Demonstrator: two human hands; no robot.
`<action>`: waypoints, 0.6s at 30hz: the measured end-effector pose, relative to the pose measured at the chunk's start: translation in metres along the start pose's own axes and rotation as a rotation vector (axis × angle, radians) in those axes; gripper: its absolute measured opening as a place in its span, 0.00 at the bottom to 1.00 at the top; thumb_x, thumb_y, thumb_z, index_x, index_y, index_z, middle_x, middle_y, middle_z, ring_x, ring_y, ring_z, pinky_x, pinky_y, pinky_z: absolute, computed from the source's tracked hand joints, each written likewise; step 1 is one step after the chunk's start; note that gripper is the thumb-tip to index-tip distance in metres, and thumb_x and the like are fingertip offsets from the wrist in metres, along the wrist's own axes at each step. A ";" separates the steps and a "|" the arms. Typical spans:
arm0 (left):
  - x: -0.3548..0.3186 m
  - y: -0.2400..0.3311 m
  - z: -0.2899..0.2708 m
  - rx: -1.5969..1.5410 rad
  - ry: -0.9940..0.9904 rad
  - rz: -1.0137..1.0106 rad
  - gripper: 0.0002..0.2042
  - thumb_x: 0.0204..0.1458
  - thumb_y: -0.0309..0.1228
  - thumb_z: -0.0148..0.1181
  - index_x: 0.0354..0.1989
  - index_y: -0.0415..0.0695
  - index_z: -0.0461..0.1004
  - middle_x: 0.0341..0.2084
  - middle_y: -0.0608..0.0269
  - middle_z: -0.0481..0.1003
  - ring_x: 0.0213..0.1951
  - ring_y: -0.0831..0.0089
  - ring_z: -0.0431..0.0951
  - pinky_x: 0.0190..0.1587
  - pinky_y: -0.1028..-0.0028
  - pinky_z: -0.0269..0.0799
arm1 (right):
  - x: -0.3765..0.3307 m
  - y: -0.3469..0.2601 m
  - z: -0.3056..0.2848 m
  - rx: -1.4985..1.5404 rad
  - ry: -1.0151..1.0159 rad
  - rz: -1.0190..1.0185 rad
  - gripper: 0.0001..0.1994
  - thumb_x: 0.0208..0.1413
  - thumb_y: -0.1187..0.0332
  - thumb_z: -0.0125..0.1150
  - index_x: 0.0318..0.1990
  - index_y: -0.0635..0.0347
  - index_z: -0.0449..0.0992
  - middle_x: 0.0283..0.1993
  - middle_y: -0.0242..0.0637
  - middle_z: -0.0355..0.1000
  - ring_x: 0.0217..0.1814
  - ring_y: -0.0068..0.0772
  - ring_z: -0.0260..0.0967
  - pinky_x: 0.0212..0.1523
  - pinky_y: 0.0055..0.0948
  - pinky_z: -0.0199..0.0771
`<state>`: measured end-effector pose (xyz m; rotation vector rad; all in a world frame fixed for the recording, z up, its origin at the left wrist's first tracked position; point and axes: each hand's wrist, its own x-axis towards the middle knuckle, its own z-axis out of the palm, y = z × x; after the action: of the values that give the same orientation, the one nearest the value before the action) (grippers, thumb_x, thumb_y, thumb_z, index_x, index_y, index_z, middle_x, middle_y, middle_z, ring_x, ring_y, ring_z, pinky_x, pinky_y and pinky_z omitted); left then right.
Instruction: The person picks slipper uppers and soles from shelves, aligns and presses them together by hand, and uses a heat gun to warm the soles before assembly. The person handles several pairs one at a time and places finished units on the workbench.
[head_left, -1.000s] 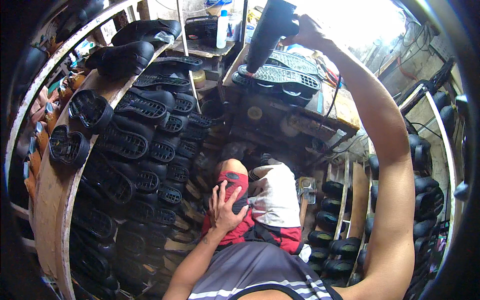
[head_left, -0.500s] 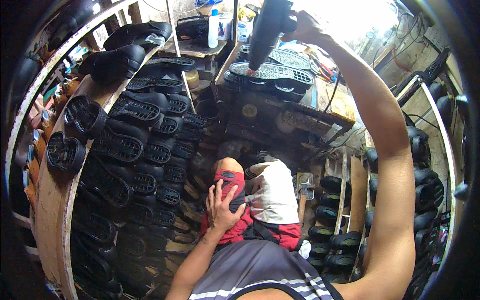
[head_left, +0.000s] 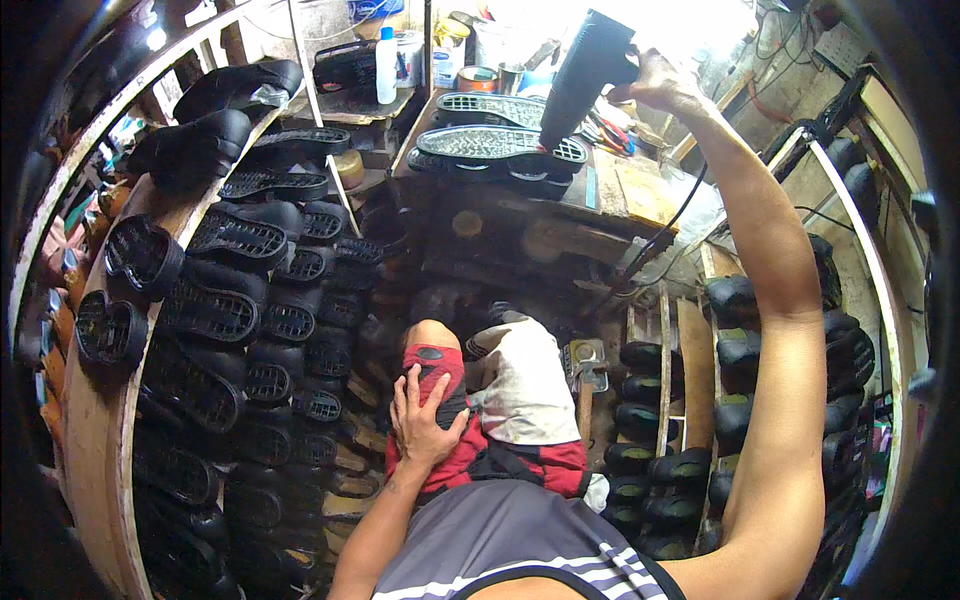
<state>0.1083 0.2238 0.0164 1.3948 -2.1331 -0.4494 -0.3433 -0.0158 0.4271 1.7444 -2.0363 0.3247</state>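
My right hand (head_left: 668, 86) is raised over the bench, its fingers closed round the handle of a black heat gun (head_left: 588, 75). The gun tilts downward, with its nozzle close to the right end of a pale-faced shoe sole (head_left: 480, 143). That sole lies face up on top of other dark soles, and a second pale-faced sole (head_left: 495, 108) lies just behind it. A dark cord (head_left: 680, 215) hangs below my right hand. My left hand (head_left: 425, 420) rests flat on my red-clad left knee, fingers spread, holding nothing.
Racks of black shoes and soles (head_left: 240, 240) fill the left side; more dark shoes (head_left: 640, 420) stand on racks at right. On the wooden bench (head_left: 640, 190) are pliers-like tools (head_left: 610, 135) and an orange-rimmed tin (head_left: 478, 78). A white bottle (head_left: 386, 66) stands at the back left.
The heat gun has swung rightward along the sole, its nozzle passing from the left part to the right end. My view has shifted slightly. My left hand stays on the knee.
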 end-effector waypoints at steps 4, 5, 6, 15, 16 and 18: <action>0.001 0.000 0.000 -0.030 -0.018 -0.001 0.38 0.47 0.49 0.77 0.71 0.63 0.76 0.79 0.47 0.59 0.75 0.34 0.59 0.72 0.36 0.61 | -0.012 0.020 0.000 0.001 -0.042 0.085 0.52 0.43 0.47 0.85 0.73 0.64 0.68 0.75 0.50 0.72 0.77 0.51 0.70 0.74 0.49 0.70; 0.001 0.000 0.000 -0.028 -0.018 0.000 0.38 0.47 0.50 0.78 0.71 0.63 0.76 0.79 0.47 0.59 0.75 0.34 0.59 0.72 0.36 0.61 | -0.017 0.024 -0.001 -0.014 -0.040 0.107 0.52 0.44 0.46 0.85 0.73 0.63 0.67 0.75 0.49 0.72 0.77 0.51 0.70 0.74 0.52 0.70; 0.001 0.001 0.000 -0.026 -0.017 0.001 0.38 0.47 0.50 0.78 0.72 0.63 0.76 0.79 0.47 0.59 0.75 0.34 0.59 0.72 0.36 0.61 | -0.021 0.027 -0.001 -0.025 -0.042 0.125 0.51 0.45 0.45 0.85 0.72 0.63 0.67 0.75 0.49 0.72 0.77 0.52 0.70 0.74 0.54 0.69; 0.002 0.005 0.000 0.056 -0.027 0.009 0.39 0.45 0.49 0.79 0.71 0.60 0.77 0.79 0.45 0.59 0.75 0.37 0.60 0.72 0.40 0.63 | -0.038 0.049 0.003 -0.013 -0.054 0.196 0.50 0.48 0.43 0.80 0.74 0.61 0.67 0.75 0.48 0.73 0.78 0.52 0.69 0.76 0.52 0.67; 0.002 0.005 0.001 0.055 -0.027 0.012 0.39 0.45 0.49 0.79 0.71 0.60 0.77 0.78 0.45 0.59 0.75 0.37 0.60 0.72 0.40 0.63 | -0.038 0.049 0.004 -0.029 -0.056 0.200 0.50 0.48 0.42 0.80 0.74 0.61 0.67 0.75 0.47 0.73 0.78 0.52 0.69 0.76 0.52 0.68; 0.002 0.004 0.001 0.051 -0.024 0.013 0.39 0.45 0.49 0.80 0.71 0.60 0.77 0.78 0.45 0.59 0.75 0.37 0.60 0.72 0.40 0.63 | -0.036 0.048 0.007 -0.047 -0.053 0.199 0.50 0.48 0.42 0.80 0.74 0.61 0.67 0.75 0.47 0.73 0.78 0.52 0.69 0.76 0.52 0.68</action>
<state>0.1040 0.2238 0.0188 1.4097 -2.1854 -0.4115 -0.3879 0.0215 0.4093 1.5415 -2.2428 0.2916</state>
